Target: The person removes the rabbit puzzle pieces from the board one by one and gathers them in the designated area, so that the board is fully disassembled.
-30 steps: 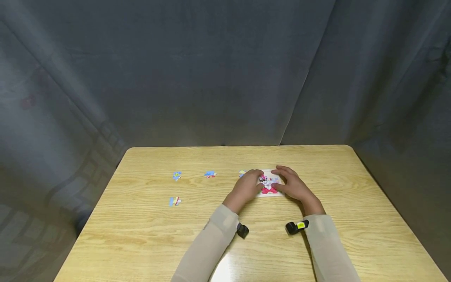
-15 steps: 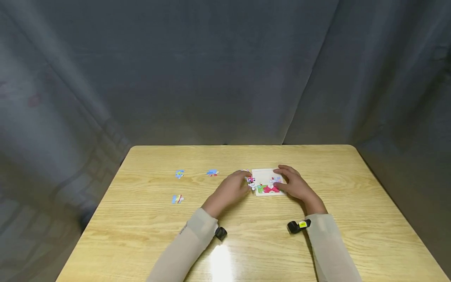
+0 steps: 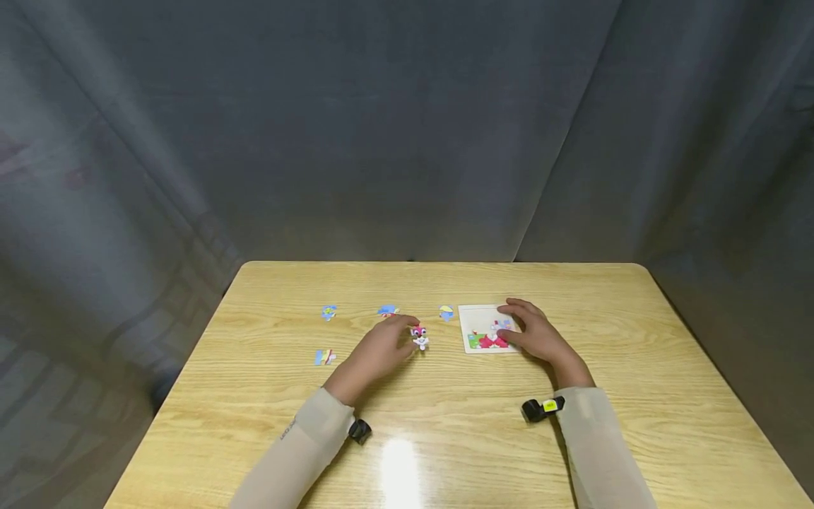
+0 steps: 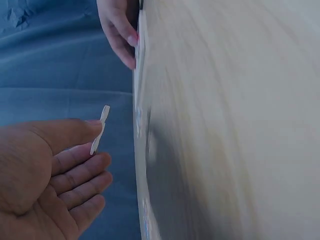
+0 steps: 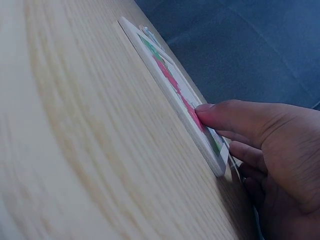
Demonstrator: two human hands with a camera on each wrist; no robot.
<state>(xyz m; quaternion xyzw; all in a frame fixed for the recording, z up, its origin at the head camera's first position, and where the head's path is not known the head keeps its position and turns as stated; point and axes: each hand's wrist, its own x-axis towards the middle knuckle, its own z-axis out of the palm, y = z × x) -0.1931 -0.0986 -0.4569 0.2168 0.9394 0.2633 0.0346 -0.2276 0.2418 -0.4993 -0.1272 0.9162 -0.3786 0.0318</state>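
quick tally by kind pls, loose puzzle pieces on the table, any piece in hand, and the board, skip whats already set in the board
Loose puzzle pieces on the table: 4
Held puzzle piece, in the left hand: 1
Puzzle board: 1
Total: 6

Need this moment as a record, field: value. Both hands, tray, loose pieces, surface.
left hand: pinches a pink-and-white puzzle piece, raised above the table
right hand: holds the tray at its right side, thumb on top
tray: flat on the table, partly filled, fitted pieces along its near side
loose pieces: four, on the table left of the tray
surface: light wood-grain tabletop
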